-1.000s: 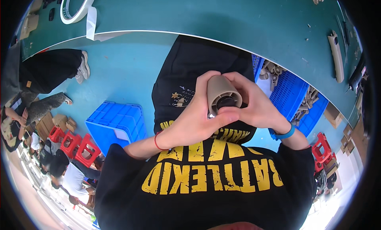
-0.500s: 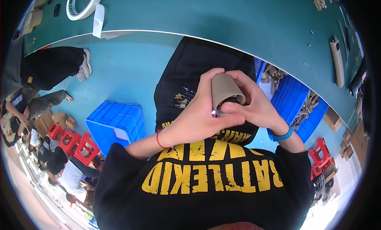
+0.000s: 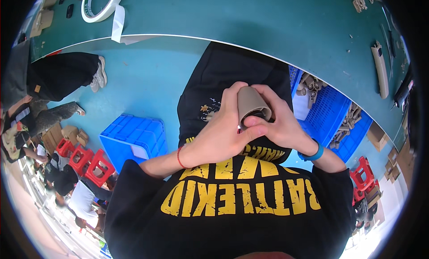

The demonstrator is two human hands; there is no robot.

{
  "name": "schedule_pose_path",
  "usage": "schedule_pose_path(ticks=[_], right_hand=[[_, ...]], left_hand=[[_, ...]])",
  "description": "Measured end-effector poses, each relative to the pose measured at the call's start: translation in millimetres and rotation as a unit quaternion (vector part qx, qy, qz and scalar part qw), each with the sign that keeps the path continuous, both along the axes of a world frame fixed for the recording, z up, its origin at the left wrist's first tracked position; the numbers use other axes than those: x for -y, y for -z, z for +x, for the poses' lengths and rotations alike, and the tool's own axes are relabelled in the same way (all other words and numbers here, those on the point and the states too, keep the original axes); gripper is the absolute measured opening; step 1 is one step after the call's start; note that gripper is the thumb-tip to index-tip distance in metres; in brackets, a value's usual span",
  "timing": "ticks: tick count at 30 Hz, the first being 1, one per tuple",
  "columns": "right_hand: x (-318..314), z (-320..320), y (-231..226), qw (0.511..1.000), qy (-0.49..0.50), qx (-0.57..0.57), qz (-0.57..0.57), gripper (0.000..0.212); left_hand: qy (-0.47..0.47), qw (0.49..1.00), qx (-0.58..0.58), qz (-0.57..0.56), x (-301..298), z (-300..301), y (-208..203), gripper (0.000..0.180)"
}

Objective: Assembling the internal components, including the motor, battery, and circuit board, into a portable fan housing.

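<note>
Over my lap, both hands grip a beige-brown hollow plastic housing (image 3: 253,101) with a rounded shape and a dark part inside its open end. My left hand (image 3: 219,129) wraps its left side, the thumb at the lower rim. On the other side, my right hand (image 3: 280,125) holds the housing with its fingers along the wall, and its thumb reaches into the opening. A small shiny bit shows by the left thumb. What lies deeper inside the housing is hidden.
Ahead is a green worktable (image 3: 268,31) with a roll of white tape (image 3: 102,11) and a long beige handle-like part (image 3: 380,71). Blue crates (image 3: 328,109) of beige parts stand under its right side. A blue bin (image 3: 134,136), red stools (image 3: 98,167) and other people are to the left.
Both hands and the housing have come slightly lower in the view. The right thumb sits closer into the opening, and less of the dark inner part shows.
</note>
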State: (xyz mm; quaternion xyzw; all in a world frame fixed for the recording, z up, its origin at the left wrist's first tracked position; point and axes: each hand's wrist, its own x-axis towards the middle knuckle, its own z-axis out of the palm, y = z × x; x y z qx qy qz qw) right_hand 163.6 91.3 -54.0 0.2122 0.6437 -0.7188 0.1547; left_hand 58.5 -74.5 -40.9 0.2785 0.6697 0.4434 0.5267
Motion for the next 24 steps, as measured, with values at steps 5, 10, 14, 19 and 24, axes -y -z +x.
schedule_pose_path(ticks=[5, 10, 14, 19, 24], right_hand=[[-4.6, -10.8, -10.8, 0.997, 0.042, -0.061, -0.032, 0.070], [-12.9, -13.9, -16.0, 0.996, 0.024, -0.085, -0.015, 0.071], [-18.2, -16.5, -21.5, 0.992, -0.010, -0.121, 0.033, 0.069], [-13.7, -15.6, -16.3, 0.994, 0.020, -0.106, 0.004, 0.067], [-7.9, -12.1, -13.2, 0.993, 0.042, -0.105, -0.020, 0.066]], left_hand=[[-0.059, 0.996, 0.047, 0.045, -6.3, -3.9, -2.9, 0.101], [-0.071, 0.995, 0.027, 0.071, -9.3, -4.0, -1.8, 0.110], [-0.039, 0.997, -0.013, 0.070, -9.2, -7.2, -4.4, 0.105], [-0.057, 0.996, -0.024, 0.064, -6.9, -0.6, -0.4, 0.095], [-0.074, 0.992, -0.048, 0.087, -2.9, 3.7, 4.3, 0.093]])
